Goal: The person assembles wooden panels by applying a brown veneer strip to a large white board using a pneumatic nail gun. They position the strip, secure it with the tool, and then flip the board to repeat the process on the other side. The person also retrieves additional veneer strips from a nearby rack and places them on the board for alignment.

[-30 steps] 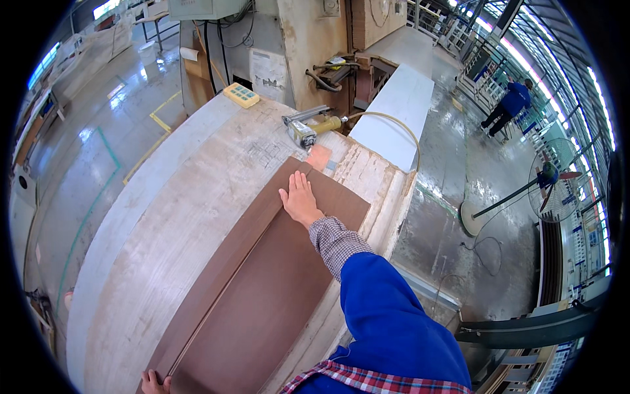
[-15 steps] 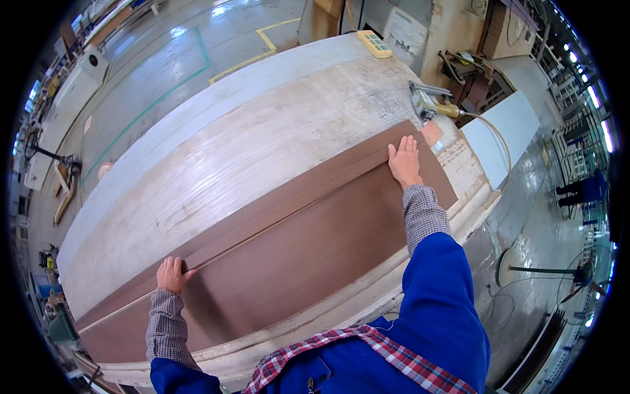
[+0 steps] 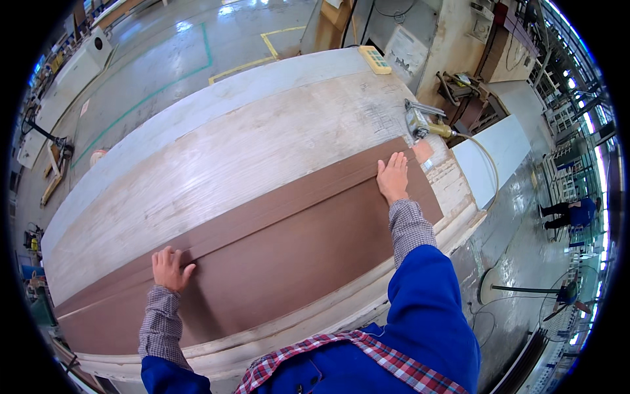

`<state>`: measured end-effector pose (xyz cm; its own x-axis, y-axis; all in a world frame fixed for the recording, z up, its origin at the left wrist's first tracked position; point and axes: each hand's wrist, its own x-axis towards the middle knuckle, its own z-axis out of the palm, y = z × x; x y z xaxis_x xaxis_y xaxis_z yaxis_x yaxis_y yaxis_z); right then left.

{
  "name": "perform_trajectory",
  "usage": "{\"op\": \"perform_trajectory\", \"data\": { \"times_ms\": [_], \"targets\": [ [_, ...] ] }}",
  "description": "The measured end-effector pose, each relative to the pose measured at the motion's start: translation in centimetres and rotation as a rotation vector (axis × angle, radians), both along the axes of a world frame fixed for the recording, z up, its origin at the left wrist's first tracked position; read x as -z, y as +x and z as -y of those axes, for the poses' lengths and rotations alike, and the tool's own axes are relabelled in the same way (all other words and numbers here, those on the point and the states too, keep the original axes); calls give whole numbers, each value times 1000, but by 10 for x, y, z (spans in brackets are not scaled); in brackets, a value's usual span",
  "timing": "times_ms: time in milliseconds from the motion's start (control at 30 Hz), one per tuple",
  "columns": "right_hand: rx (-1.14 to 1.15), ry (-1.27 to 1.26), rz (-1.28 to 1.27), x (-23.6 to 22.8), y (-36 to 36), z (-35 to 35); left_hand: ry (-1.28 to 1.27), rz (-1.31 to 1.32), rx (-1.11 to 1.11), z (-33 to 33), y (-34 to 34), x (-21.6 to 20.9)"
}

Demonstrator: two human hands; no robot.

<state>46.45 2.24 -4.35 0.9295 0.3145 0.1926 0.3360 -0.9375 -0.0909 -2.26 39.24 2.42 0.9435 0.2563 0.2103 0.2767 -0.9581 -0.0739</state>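
A long brown panel (image 3: 308, 256) lies on the pale wooden workbench (image 3: 216, 144), along the edge nearest me. On its far side runs a narrower brown strip (image 3: 289, 198), with a seam where it meets the panel. My left hand (image 3: 172, 269) rests on the strip toward the left, thumb apart and fingers a little bent, holding nothing. Near the right end, my right hand (image 3: 393, 177) lies flat over the strip and panel, its fingers stretched out. A nail gun (image 3: 423, 123) with a yellowish hose fitting lies just beyond the panel's right end.
A yellow calculator-like device (image 3: 375, 60) sits at the bench's far corner. The air hose (image 3: 489, 157) curls over a pale board (image 3: 492, 157) at the right. A floor fan (image 3: 525, 289) stands right of the bench, and farther off is a person (image 3: 572, 213) in blue.
The light line along the seam has narrowed, most of it no longer showing. My left fingers have spread slightly. The whole view has shifted a little; both hands stay on the brown pieces.
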Motion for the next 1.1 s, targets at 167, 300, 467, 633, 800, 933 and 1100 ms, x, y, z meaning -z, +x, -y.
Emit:
{"op": "perform_trajectory", "data": {
  "times_ms": [167,300,467,633,800,933,1100],
  "targets": [
    [-79,-16,41,-2,-2,4,-157,159,35,97,125,13],
    [-193,56,37,-7,-4,16,-221,327,177,202,279,36],
    [-475,301,-11,-31,16,50,-315,405,-19,279,379,60],
    [-391,494,-27,-46,144,112,-333,401,-104,283,383,65],
    [-382,84,204,-6,241,116,-369,371,-100,283,385,57],
    [-416,-116,61,1,277,107,-363,357,-110,283,387,53],
    [-525,-108,-84,-67,270,98,-368,357,-106,282,387,51]
  ]
}}
